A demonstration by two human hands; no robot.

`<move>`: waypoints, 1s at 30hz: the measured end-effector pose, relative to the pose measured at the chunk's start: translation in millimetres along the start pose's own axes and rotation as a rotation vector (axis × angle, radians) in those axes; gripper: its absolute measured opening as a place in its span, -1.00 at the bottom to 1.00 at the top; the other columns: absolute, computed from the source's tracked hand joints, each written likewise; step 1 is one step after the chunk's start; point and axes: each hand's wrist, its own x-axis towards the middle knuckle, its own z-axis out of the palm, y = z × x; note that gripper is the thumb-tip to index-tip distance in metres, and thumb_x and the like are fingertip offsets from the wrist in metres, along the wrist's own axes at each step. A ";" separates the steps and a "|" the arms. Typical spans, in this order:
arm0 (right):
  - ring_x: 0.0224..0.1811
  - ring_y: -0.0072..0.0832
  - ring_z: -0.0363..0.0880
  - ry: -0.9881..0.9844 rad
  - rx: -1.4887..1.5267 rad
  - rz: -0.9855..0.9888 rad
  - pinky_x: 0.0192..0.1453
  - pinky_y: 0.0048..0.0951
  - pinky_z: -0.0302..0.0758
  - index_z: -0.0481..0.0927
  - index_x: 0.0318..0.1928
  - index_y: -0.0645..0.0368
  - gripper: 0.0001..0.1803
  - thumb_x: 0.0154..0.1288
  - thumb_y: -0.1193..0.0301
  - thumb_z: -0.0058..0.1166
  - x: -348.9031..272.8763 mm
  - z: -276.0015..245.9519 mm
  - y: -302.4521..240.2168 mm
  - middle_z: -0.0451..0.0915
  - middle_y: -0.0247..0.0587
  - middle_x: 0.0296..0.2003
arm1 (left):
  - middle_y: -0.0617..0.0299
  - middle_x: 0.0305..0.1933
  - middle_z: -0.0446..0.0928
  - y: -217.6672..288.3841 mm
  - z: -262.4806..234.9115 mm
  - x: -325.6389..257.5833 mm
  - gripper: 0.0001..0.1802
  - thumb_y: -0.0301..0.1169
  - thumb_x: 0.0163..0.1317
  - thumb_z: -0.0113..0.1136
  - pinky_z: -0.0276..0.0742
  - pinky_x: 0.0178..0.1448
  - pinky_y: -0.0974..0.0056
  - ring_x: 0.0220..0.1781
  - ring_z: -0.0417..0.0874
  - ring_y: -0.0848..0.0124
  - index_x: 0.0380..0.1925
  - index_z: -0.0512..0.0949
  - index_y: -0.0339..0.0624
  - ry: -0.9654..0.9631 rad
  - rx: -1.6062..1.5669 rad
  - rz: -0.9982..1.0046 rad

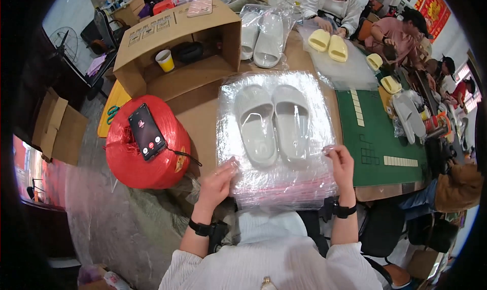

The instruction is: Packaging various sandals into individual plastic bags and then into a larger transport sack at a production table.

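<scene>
A pair of pale grey slide slippers (256,130) lies side by side in front of me, soles down. Glossy glare over them suggests they are inside a clear plastic bag (323,122), on top of a stack of similar bags (284,191) with pinkish edges. My left hand (217,182) is closed at the bag's near left side, fingers pinched on the film. At the right side, my right hand (341,164) pinches the bag's edge between thumb and fingers. Each wrist wears a black strap.
Left of the stack, a phone (145,130) rests on a red twine roll (122,163). Behind stands an open cardboard box (177,82) with a cup (165,60) inside. Bagged slippers (269,41) lie beyond, a green mat (378,138) to the right. Across, a person handles yellow slippers (337,49).
</scene>
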 end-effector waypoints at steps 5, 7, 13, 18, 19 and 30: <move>0.12 -0.39 0.58 0.078 -0.438 -0.037 0.14 -0.41 0.52 0.52 0.09 0.32 -0.75 0.44 0.60 0.01 -19.2 1.7 -8.8 0.57 -0.12 0.14 | 0.00 0.28 0.55 17.7 -5.4 -2.5 -0.62 -0.70 0.21 0.08 0.38 0.45 0.04 0.49 0.38 0.00 0.02 0.61 -0.23 -0.108 0.161 -0.104; 0.28 -0.25 0.47 0.139 -0.452 -0.057 0.29 -0.29 0.45 0.49 0.18 0.25 -0.62 0.36 0.63 0.04 -19.1 9.4 -24.0 0.47 -0.05 0.27 | -0.03 0.39 0.44 28.6 -16.1 2.8 -0.55 -0.64 0.23 0.10 0.32 0.47 -0.05 0.54 0.27 -0.14 0.15 0.55 -0.19 -0.078 0.160 -0.126; 0.55 0.04 0.12 -0.305 -0.755 -0.409 0.57 0.05 0.07 0.38 0.38 0.15 -0.38 0.32 0.43 0.19 -15.4 78.4 -54.0 0.24 0.04 0.48 | -0.10 0.58 0.16 56.9 14.3 37.6 -0.41 -0.32 0.30 0.16 -0.02 0.60 -0.24 0.62 0.02 -0.18 0.36 0.43 -0.06 -0.204 0.365 0.109; 0.61 0.09 -0.09 -0.294 -0.849 -0.303 0.61 0.11 -0.06 0.18 0.51 0.14 -0.24 0.42 0.18 0.11 -18.0 87.2 -5.5 0.03 0.05 0.56 | -0.08 0.65 -0.07 16.1 56.8 26.4 -0.37 -0.28 0.34 0.14 -0.11 0.60 -0.29 0.64 -0.05 -0.16 0.43 0.35 0.07 -0.260 0.353 -0.022; 0.62 0.12 -0.13 -0.264 -0.844 -0.243 0.61 0.11 -0.07 0.12 0.55 0.14 -0.19 0.43 0.12 0.09 -18.8 87.2 -1.4 -0.01 0.07 0.57 | -0.08 0.65 -0.07 15.0 57.5 26.2 -0.37 -0.28 0.34 0.14 -0.11 0.60 -0.29 0.64 -0.05 -0.16 0.43 0.35 0.07 -0.255 0.355 -0.026; 0.60 0.18 -0.10 -0.252 -0.787 -0.193 0.60 0.09 -0.05 0.08 0.55 0.18 -0.17 0.40 0.21 0.12 -19.2 91.0 -3.1 -0.03 0.13 0.57 | -0.06 0.67 -0.14 8.7 58.9 24.1 -0.34 -0.23 0.38 0.08 -0.12 0.62 -0.23 0.67 -0.10 -0.11 0.49 0.26 0.15 -0.260 0.352 -0.058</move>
